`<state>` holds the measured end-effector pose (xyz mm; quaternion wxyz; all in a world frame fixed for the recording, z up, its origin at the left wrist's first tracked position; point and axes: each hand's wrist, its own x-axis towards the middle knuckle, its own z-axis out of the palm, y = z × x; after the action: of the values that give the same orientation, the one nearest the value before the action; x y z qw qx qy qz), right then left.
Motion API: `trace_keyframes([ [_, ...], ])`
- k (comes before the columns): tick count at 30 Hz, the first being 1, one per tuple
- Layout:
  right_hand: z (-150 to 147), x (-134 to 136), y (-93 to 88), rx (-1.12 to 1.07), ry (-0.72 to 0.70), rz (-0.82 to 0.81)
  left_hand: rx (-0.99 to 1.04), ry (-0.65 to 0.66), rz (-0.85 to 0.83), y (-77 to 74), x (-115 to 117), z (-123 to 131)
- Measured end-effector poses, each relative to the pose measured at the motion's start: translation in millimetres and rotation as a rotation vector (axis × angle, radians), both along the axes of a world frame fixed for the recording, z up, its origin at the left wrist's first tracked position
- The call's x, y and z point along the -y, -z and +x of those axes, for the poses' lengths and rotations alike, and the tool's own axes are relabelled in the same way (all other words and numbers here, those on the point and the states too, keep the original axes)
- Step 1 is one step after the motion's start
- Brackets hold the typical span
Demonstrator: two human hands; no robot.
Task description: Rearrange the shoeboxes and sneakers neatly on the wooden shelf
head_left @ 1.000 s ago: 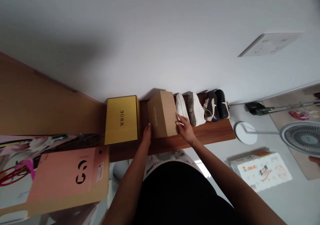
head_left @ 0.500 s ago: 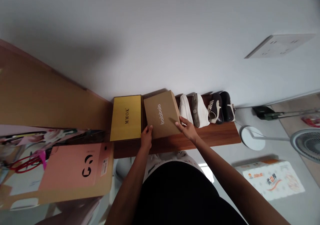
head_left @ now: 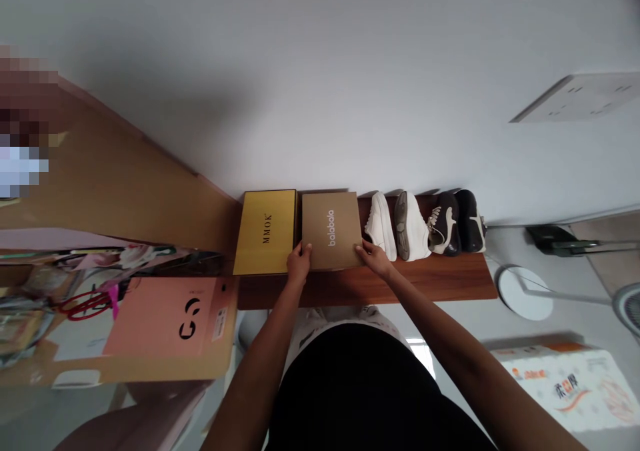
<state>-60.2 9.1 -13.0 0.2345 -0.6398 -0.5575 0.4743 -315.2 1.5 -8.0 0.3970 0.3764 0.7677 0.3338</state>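
Grip closed around brown box [head_left: 333,221]: your left hand [head_left: 299,263] and right hand [head_left: 375,258] hold opposite sides, probably for balance.

From here I see a dull brown card box [head_left: 320,231], a smooth yellow box [head_left: 267,231] at its nine o'clock, and a shiny wood shelf [head_left: 425,284] at six.

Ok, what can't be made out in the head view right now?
All in the head view:
Inside of the brown box: hidden by its top.
Whether its underside touches the shelf: hidden by the box itself.
Inside of the yellow box: hidden by its top.
Fan: cut off by the right edge.
Print on the white label: too small to read.
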Motion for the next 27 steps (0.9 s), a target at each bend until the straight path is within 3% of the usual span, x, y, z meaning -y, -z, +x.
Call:
trace_keyframes([
  [11,-9,-12,9.9,0.045,0.080,-0.013,0.090,-0.092,-0.024,9.3,-18,10],
  [18,-17,-4,0.6,-0.054,0.157,0.005,-0.056,-0.077,-0.030,-12.1,-20,18],
  [23,32,27,-13.9,-0.103,0.291,0.073,-0.019,0.079,0.219,-35.6,-9,54],
  [27,102,47,-13.2,0.065,0.464,0.100,0.324,0.223,0.146,-28.9,3,120],
])
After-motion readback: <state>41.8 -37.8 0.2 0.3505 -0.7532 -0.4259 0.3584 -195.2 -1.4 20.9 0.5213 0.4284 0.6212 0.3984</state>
